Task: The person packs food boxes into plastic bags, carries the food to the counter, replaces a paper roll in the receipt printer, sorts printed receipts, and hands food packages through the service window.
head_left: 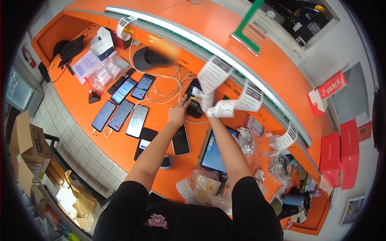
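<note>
My left hand [177, 114] reaches to a small black device [194, 109], its fingers stretched out and apart at the device's left side. My right arm [219, 130] comes up on the device's other side. A printed paper strip [222, 109] covers most of my right hand, so its fingers do not show and I cannot tell what they hold. Another printed paper strip [216, 74] hangs from the shelf edge just above. Below my left hand lies a dark phone [181, 140]. A tablet [219, 154] with a lit blue screen lies partly under my right forearm.
Several lit phones [137, 120] lie left of my arms on the orange counter [167, 86]. White cables [161, 101] run among them. A dark cap [143, 59] and a plastic bag [108, 72] sit further back. Crumpled clear plastic [247, 142] lies right of the tablet.
</note>
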{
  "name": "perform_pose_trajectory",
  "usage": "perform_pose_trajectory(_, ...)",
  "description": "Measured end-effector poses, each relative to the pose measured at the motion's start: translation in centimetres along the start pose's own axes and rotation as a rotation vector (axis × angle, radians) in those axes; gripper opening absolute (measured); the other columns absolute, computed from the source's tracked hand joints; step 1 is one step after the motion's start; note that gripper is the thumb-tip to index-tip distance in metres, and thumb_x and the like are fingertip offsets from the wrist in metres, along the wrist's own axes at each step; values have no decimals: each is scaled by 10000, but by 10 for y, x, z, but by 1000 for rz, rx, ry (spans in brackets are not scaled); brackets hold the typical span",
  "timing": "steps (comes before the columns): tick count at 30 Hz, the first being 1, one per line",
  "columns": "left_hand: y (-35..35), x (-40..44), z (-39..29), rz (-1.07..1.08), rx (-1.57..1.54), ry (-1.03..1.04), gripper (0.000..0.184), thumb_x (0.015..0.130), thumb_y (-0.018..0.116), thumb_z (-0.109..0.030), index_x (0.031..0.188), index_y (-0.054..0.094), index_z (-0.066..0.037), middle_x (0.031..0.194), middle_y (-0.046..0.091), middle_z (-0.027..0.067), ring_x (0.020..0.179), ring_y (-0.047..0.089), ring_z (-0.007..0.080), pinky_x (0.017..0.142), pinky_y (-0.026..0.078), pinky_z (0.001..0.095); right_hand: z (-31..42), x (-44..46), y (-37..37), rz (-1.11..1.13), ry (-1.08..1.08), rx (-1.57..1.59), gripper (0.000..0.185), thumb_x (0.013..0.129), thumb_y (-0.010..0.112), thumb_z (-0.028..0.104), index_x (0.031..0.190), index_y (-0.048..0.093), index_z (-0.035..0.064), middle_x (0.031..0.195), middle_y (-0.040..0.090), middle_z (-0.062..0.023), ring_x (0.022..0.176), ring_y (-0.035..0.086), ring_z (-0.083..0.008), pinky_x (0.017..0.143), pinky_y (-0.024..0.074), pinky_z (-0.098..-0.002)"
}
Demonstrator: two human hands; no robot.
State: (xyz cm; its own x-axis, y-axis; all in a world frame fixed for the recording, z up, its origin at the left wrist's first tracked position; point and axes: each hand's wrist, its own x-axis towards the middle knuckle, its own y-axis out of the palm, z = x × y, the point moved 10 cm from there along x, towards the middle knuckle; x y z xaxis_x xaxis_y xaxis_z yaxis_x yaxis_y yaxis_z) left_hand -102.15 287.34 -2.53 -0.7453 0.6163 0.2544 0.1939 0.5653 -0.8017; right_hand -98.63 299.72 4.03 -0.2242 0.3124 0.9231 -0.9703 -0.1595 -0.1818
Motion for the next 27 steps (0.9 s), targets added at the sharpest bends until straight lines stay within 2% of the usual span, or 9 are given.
perform_pose_trajectory(2,-5,-2,-4,51,-46,38,618,769,553,-21,1346,444,-214,1471,315,34,1030,597,296,783,520,400,-20,-17,12,752,328,-56,439,737,719,285,1080,571,54,999,613,-147,913,577,-313,827,459,-385)
perform_pose_trajectory(3,-7,-3,-3,46,-38,41,599,772,543,-13,1334,459,-202,1458,334,62,1017,600,303,780,520,397,-52,-46,16,711,351,-78,544,701,761,248,1153,543,38,1075,589,-162,996,543,-348,855,440,-407)
perform_pose_trajectory(4,-7,-3,2,44,-48,33,599,772,543,-13,1334,459,-202,1458,334,62,1017,600,303,780,520,397,-53,-47,13,588,285,97,251,684,779,102,789,558,52,782,516,-55,716,510,-193,668,411,-297)
perform_pose_trajectory(16,7,-4,6,203,23,22,672,718,557,52,1347,446,-157,1498,260,33,1283,419,231,871,494,362,-30,-36,6,872,636,575,172,841,655,93,896,505,28,892,637,-99,847,615,-175,794,457,-277)
perform_pose_trajectory(18,2,-3,1,160,8,32,689,712,559,56,1357,433,-153,1503,248,25,1287,412,235,874,492,361,2,-38,-21,1325,160,37,231,849,652,185,911,527,1,885,624,-122,856,611,-267,802,456,-340)
perform_pose_trajectory(20,-6,-5,-6,119,-6,52,706,707,561,60,1367,421,-149,1508,236,17,1290,406,238,878,491,360,-1,-45,-61,1333,442,-20,293,856,633,243,962,573,-23,879,608,-145,871,591,-329,798,446,-391)
perform_pose_trajectory(21,-5,-4,-4,155,-80,5,707,706,560,61,1368,420,-143,1509,232,28,1295,395,247,888,486,361,-13,-50,-79,1155,365,14,288,858,631,209,1015,606,-31,913,614,-149,889,601,-285,784,453,-382)
perform_pose_trajectory(25,-30,-13,-24,-58,-370,67,407,753,564,10,1157,574,-42,1343,433,180,1193,468,290,886,458,411,-27,-59,-147,689,1074,321,348,866,607,98,1197,524,28,990,637,-91,899,601,-154,757,472,-292)
perform_pose_trajectory(27,-33,-41,-52,156,-670,-60,304,852,582,-267,980,628,5,975,621,204,926,578,382,798,464,399,8,-55,-163,513,1304,507,515,868,601,82,1337,389,55,981,640,-96,874,609,-137,741,477,-277)
